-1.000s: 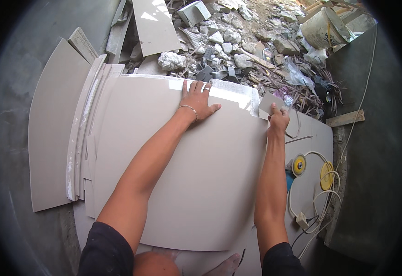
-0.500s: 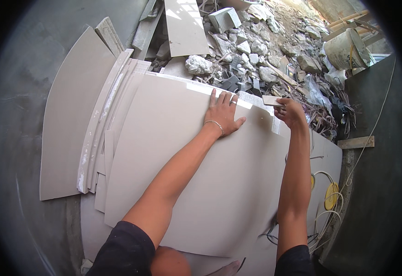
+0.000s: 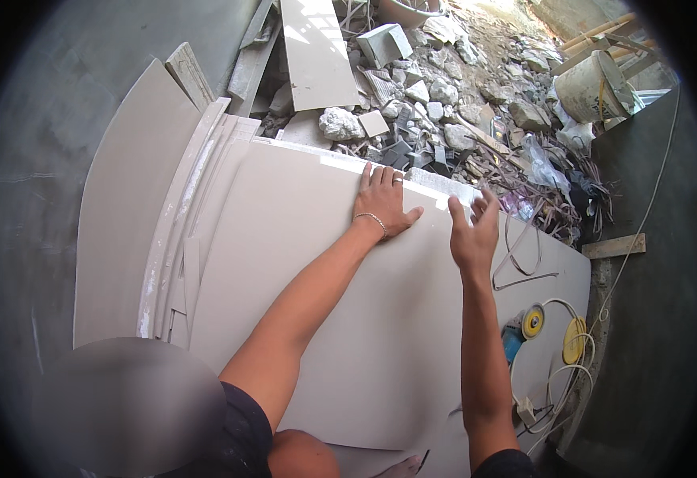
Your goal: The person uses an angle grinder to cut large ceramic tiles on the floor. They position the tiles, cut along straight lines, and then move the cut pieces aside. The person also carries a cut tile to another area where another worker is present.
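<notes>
My left hand (image 3: 384, 203) lies flat with fingers spread on a large beige board (image 3: 324, 279), its fingertips at the board's far white edge. A silver bracelet and a ring are on it. My right hand (image 3: 476, 239) is raised over the far right part of the board, fingers apart and nothing in them. A small square beige board piece (image 3: 374, 123) lies on the rubble just past the far edge. To the right of my right forearm rests an angle grinder (image 3: 524, 328) with a teal body and yellow disc.
Stacked board strips (image 3: 193, 207) and a curved-looking panel (image 3: 129, 215) lean at the left. Broken rubble (image 3: 444, 103) fills the far side, with a dirty bucket (image 3: 595, 88). A pale cord (image 3: 555, 378) coils at right, beside a yellow disc (image 3: 574, 341). A blurred grey patch covers the lower left.
My right hand has let go of the small board piece, which is now on the rubble farther left. That hand has drawn back slightly and opened. My left hand stays on the board.
</notes>
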`<act>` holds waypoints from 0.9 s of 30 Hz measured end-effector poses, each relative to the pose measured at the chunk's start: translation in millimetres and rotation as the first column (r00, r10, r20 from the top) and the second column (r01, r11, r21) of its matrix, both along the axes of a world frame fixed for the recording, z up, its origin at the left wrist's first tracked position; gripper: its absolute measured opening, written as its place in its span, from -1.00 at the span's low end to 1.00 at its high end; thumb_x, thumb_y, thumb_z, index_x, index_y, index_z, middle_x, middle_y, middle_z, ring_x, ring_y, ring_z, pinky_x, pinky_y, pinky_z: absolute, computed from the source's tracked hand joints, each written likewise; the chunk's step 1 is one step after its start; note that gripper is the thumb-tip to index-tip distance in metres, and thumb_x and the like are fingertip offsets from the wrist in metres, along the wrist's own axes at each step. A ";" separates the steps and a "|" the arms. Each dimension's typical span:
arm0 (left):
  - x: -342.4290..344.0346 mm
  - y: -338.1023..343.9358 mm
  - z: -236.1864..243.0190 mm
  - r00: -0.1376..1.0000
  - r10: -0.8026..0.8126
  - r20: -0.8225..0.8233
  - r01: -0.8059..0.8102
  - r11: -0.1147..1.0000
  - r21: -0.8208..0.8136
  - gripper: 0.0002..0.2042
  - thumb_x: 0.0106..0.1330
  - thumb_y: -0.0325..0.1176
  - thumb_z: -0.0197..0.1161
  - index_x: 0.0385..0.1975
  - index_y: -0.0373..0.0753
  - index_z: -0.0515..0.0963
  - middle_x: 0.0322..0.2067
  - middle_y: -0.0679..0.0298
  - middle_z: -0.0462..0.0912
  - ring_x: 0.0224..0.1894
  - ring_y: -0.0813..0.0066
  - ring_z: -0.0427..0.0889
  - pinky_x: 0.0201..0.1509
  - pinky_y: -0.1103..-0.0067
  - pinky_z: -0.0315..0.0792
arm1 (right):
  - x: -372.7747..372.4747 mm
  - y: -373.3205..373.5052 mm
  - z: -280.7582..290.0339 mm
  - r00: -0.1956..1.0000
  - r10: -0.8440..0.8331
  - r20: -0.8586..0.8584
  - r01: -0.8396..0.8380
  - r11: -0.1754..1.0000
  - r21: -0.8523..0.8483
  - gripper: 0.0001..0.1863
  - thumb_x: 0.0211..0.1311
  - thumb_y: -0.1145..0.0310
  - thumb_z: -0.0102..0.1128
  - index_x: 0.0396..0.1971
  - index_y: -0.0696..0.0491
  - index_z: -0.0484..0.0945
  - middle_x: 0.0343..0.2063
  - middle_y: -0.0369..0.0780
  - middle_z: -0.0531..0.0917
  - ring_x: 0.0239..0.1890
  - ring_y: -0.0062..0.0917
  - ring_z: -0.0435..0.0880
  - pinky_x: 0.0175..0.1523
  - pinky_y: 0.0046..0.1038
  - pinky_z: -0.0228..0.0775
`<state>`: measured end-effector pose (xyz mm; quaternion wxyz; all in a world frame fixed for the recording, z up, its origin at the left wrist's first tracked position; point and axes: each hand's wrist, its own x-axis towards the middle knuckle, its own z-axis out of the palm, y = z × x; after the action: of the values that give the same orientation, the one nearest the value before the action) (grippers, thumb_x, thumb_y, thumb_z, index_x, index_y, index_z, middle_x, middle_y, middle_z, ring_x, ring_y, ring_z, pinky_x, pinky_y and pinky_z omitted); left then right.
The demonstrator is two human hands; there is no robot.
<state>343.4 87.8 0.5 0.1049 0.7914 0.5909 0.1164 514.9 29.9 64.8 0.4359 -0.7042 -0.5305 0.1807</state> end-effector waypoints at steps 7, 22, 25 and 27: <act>-13.4 58.6 11.0 0.999 -0.028 0.032 0.037 0.951 -0.307 -0.22 0.27 0.44 0.15 -0.10 -0.32 0.72 -0.06 -0.03 0.76 0.07 0.00 0.71 0.27 0.19 0.44 | 30.5 -296.1 -11.3 0.866 -0.411 0.286 0.496 0.631 -0.596 -0.04 0.19 -0.09 0.48 0.34 0.31 0.28 0.21 0.22 0.44 0.27 0.11 0.45 0.39 -0.03 0.29; -4.5 36.2 180.4 0.993 0.109 0.045 -0.102 0.985 -0.141 -0.21 0.01 0.38 0.41 -0.27 -0.44 0.75 -0.11 -0.12 0.78 0.00 0.03 0.77 0.10 0.28 0.60 | 47.3 -354.7 -15.3 0.882 -0.471 0.030 0.417 0.749 -0.515 -0.22 0.35 -0.28 0.29 -0.59 0.24 0.37 -0.67 -0.17 0.36 -0.51 -0.43 0.23 -0.38 -0.28 0.24; -16.8 18.1 245.3 0.996 0.051 0.071 -0.044 0.995 -0.088 -0.17 -0.03 0.39 0.43 -0.26 -0.49 0.73 -0.14 -0.14 0.77 -0.04 -0.01 0.77 0.08 0.31 0.60 | 45.6 -362.0 9.1 0.849 -0.500 -0.172 0.354 0.779 -0.517 -0.27 0.43 -0.22 0.24 -0.55 0.25 0.45 -0.66 -0.20 0.41 -0.51 -0.50 0.29 -0.37 -0.29 0.26; -29.1 0.6 297.0 0.996 0.016 0.088 -0.010 0.997 -0.075 -0.23 0.02 0.36 0.43 -0.28 -0.45 0.74 -0.17 -0.12 0.77 -0.07 0.05 0.78 0.03 0.36 0.61 | 47.4 -367.4 30.8 0.863 -0.433 -0.259 0.340 0.878 -0.336 -0.29 0.46 -0.22 0.19 -0.51 0.25 0.51 -0.66 -0.24 0.44 -0.50 -0.54 0.31 -0.37 -0.31 0.26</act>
<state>314.4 88.5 297.5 0.1597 0.7771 0.5947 0.1302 562.3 -337.5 95.6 0.4412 -0.8113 -0.2665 0.2758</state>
